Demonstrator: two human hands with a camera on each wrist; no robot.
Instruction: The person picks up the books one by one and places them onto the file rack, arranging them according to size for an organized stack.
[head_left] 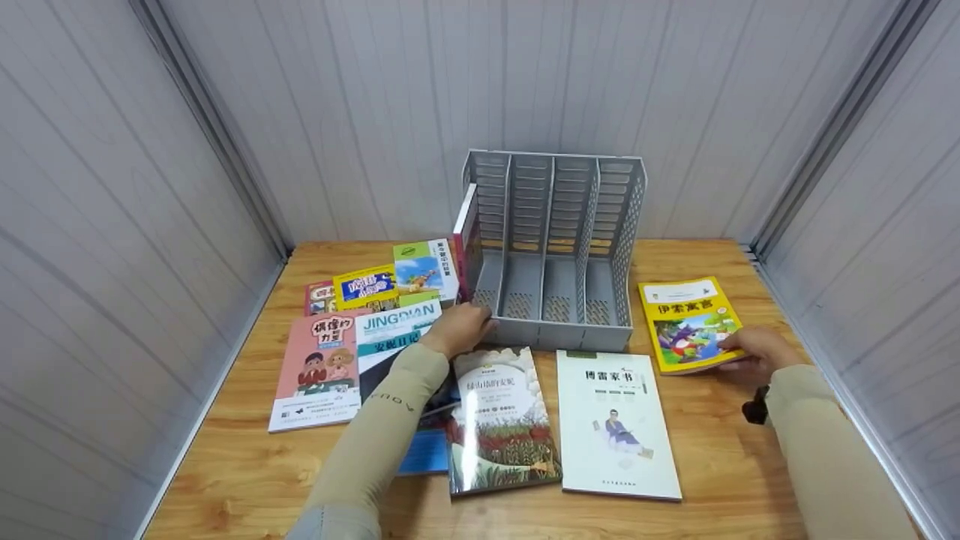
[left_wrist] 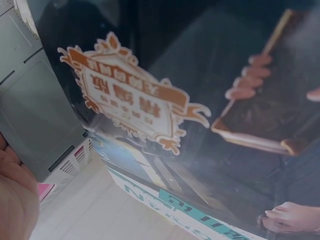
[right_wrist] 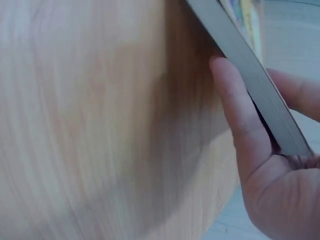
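Observation:
My left hand (head_left: 466, 330) grips the front left corner of a grey file rack (head_left: 555, 334); in the left wrist view its fingers lie at the rack's grey panel (left_wrist: 42, 107). A book with a white and pink spine (head_left: 463, 225) stands upright at the rack's left side. On the right, my right hand (head_left: 761, 352) pinches the lower right corner of a yellow storybook (head_left: 682, 315), thumb on the cover. The right wrist view shows the book's page edge (right_wrist: 250, 75) between thumb and fingers, tilted above the wooden table (right_wrist: 100, 125).
Several books overlap left of the rack, among them a pink book (head_left: 319, 375) and a white-and-teal one (head_left: 397, 322). Before the rack lie a book with a field picture (head_left: 504, 420) and a white book (head_left: 619, 427). Pale panel walls (head_left: 375, 112) enclose the table.

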